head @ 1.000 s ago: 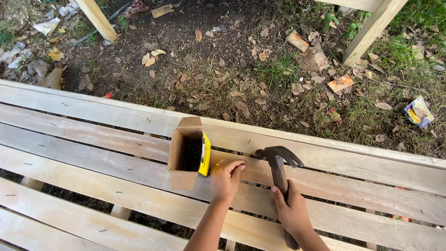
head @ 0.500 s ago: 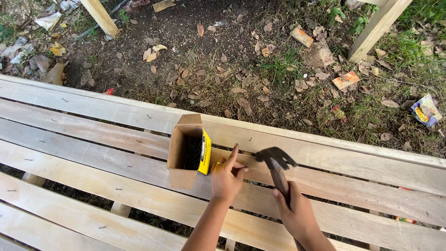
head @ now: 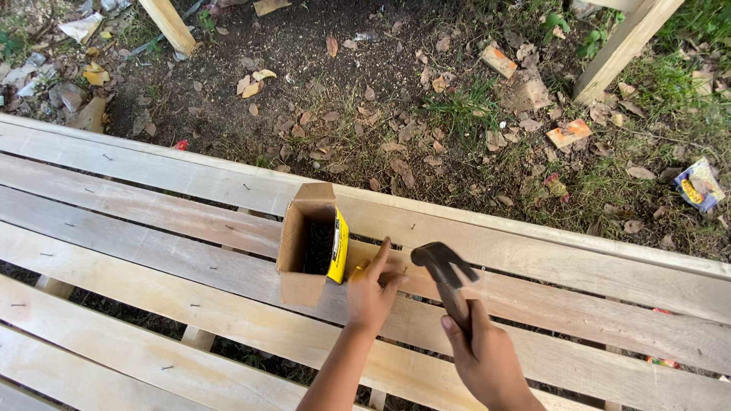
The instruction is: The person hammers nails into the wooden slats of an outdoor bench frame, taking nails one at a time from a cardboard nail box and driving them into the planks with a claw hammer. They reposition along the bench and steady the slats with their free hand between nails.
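My right hand (head: 487,358) grips a black claw hammer (head: 443,268) by its handle, the head raised just above a wooden plank (head: 579,304). My left hand (head: 373,288) rests on that plank just left of the hammer head, fingers pinched together as if on a small nail, which is too small to make out. An open cardboard box (head: 304,240) with a yellow flap, holding dark nails, stands on the planks right beside my left hand.
Long pale planks (head: 152,198) with gaps between them run across the view, with nail heads showing. Beyond them lie bare soil, dry leaves, brick bits (head: 569,133), litter (head: 697,183) and two wooden posts (head: 624,46).
The hammer head has lifted and swung left toward my left hand. My left hand has stayed on the plank beside the box.
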`<action>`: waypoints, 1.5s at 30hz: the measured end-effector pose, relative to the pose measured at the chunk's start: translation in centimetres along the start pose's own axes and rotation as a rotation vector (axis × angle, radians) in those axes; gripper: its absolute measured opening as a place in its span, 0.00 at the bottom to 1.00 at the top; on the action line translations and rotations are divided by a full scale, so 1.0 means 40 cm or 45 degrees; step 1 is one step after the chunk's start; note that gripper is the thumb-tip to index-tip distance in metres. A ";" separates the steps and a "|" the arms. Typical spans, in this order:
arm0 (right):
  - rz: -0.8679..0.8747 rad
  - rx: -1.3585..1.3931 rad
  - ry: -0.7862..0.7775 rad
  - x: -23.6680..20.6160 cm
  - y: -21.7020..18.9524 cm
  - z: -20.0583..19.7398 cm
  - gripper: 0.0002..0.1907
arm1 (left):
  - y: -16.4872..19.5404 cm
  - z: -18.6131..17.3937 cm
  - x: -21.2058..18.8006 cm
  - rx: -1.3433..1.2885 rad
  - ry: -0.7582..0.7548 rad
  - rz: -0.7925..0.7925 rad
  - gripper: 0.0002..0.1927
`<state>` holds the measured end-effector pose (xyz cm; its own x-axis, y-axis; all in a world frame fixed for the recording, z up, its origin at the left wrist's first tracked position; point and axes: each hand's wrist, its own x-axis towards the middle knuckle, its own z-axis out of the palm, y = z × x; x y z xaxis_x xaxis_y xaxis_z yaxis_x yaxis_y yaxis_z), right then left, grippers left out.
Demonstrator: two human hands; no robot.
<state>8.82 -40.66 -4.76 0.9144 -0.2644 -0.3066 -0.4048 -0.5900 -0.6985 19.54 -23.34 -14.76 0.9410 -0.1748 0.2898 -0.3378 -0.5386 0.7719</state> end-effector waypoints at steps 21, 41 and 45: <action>0.076 0.133 0.151 -0.010 0.067 0.050 0.18 | 0.175 -0.261 0.070 0.113 0.274 -0.140 0.07; 0.290 0.385 -0.056 -0.039 0.019 0.021 0.21 | 0.020 -0.319 0.300 0.844 -0.377 -0.329 0.05; 0.347 0.390 -0.099 -0.033 0.013 0.024 0.21 | 0.113 -0.389 0.282 0.313 -0.292 -0.441 0.06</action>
<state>7.43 -39.89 -5.32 0.7764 -0.3139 -0.5465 -0.6228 -0.2493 -0.7416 28.28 -14.92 0.79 0.9870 -0.1127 -0.1144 -0.0142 -0.7711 0.6365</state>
